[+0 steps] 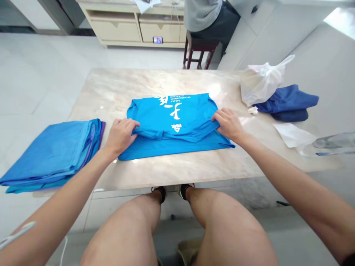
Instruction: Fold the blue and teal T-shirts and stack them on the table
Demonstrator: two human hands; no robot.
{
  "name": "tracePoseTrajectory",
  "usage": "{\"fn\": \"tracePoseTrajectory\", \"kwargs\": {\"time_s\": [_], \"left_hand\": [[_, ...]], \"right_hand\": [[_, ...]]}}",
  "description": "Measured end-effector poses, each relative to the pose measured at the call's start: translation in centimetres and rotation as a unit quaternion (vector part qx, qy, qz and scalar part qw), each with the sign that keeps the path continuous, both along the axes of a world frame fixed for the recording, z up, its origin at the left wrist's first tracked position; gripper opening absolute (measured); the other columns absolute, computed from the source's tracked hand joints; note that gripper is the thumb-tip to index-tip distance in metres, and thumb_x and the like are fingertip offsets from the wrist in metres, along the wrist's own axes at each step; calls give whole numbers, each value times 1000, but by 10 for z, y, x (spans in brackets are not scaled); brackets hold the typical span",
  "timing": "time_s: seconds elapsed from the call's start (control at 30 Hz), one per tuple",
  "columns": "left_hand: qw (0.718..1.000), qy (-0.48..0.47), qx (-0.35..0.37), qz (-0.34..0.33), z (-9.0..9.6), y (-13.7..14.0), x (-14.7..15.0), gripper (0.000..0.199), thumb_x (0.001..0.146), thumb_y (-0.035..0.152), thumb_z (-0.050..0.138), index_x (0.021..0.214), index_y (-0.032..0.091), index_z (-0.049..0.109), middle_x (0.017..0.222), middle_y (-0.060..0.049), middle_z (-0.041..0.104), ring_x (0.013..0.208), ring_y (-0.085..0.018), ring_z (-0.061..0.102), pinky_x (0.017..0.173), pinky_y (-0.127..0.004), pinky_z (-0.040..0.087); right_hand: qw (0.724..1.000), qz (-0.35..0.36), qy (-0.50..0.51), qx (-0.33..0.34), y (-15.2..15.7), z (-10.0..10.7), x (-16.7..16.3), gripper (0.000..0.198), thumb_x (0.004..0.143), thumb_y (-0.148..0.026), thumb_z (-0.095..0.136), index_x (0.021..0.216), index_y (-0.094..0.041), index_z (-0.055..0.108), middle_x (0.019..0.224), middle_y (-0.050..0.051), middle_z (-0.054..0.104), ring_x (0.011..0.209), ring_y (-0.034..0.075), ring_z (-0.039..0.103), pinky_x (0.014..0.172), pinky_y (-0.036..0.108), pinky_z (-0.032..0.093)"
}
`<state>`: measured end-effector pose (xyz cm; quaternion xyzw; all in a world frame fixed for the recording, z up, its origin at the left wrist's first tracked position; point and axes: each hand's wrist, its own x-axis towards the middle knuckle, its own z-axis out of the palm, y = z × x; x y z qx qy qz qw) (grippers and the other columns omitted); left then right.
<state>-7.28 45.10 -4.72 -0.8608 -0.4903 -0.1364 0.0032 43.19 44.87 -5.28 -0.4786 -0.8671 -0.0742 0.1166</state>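
Note:
A blue T-shirt (191,111) with white printed lettering lies partly folded across the middle of the marble-topped table (111,83). Its upper layer is folded over, and a lower strip of plain blue cloth shows on the side near me. My left hand (122,135) pinches the folded layer at its left corner. At the right corner, my right hand (229,123) grips the same layer between thumb and fingers. Beside my left forearm sits a stack of folded blue clothes (52,151), with a purple edge showing.
At the table's right are a tied white plastic bag (260,83), dark blue cloth (288,99), white paper (294,135) and a clear bottle (335,142). Beyond the table, a person (203,14) sits on a dark stool (201,46) by a cream cabinet (116,30).

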Motion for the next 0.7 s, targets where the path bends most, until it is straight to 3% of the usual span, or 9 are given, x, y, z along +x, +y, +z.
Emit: {"fn": "tracePoseTrajectory", "kwargs": {"time_s": [0.1,0.2,0.27,0.37,0.53,0.6,0.7], "left_hand": [[999,32,-3,-17,-12,-13,-8,23,91,16,60,110,22,72,112,-12,80,114,-35,73,96,-49,51],[998,34,-1,-46,-8,-15,-13,26,97,22,60,117,23,75,120,-14,80,118,-36,71,97,-50,52],[996,33,-9,-82,-4,-15,-14,26,100,24,58,117,24,78,121,-13,81,117,-35,72,98,-50,53],[994,28,-21,-106,1,-13,-17,26,104,26,54,109,26,80,114,-10,83,112,-32,73,97,-49,54],[999,16,-30,-20,7,-25,-19,22,103,27,55,112,24,75,122,-13,81,119,-36,71,103,-52,53],[998,-4,-52,30,5,-40,-20,23,102,36,60,118,22,70,127,-15,78,122,-37,70,104,-52,53],[986,-61,-119,104,-1,-66,-20,45,99,56,66,127,20,63,123,-16,77,115,-36,73,98,-47,57]], "right_hand": [[999,11,-30,-3,-20,-12,8,44,75,-3,65,115,-20,72,111,14,73,107,36,62,91,46,46],[999,45,-31,-5,-28,-11,8,48,83,-6,65,129,-20,73,127,16,74,116,36,63,97,47,48],[996,82,-23,-17,-28,-10,8,44,91,-9,64,131,-22,75,132,14,75,119,34,64,101,47,48],[993,111,-5,-36,-26,-8,7,29,98,-14,65,120,-25,81,122,12,79,114,31,66,100,45,50],[994,66,53,-69,-43,-7,8,16,106,-30,66,110,-24,80,118,13,78,112,32,68,100,47,53],[989,16,106,-105,-57,-9,8,24,107,-43,67,114,-22,77,121,14,76,111,32,69,99,46,55],[966,-79,172,-176,-77,-12,9,39,101,-55,73,120,-20,72,115,14,76,103,32,72,91,42,57]]}}
